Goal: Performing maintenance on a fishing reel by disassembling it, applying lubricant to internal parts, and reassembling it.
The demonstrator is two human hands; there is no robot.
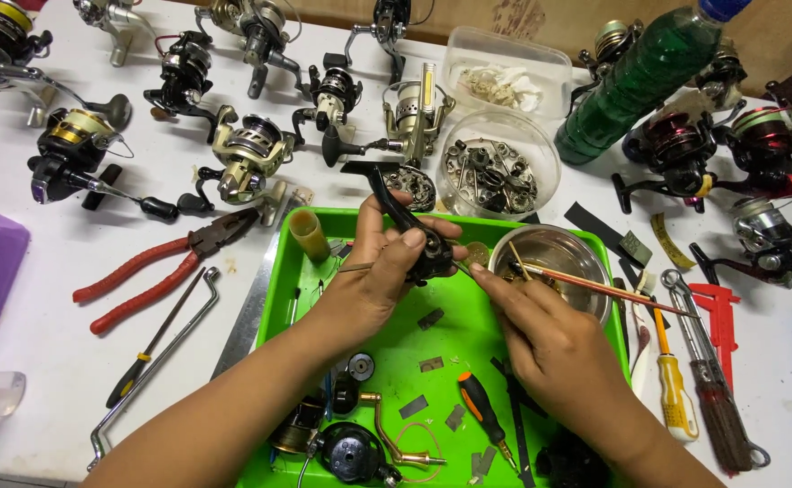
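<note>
My left hand (379, 271) grips a black fishing reel body (418, 239) above a green tray (468, 334). My right hand (540, 339) holds a thin reddish-brown brush (613, 287) by its handle, the tip touching the reel body. A small metal bowl (554, 258) sits in the tray's far right corner, just behind the brush. Loose reel parts, a black round cover (351, 449) and an orange-and-black screwdriver (483, 414) lie in the tray below my hands.
Many spinning reels (247, 154) crowd the back of the white table. Red-handled pliers (165, 262) and a bent metal rod (156, 357) lie left of the tray. A clear bowl of metal parts (495, 172), a green bottle (640, 81), screwdrivers (676, 389) and a wire brush (721, 411) lie right.
</note>
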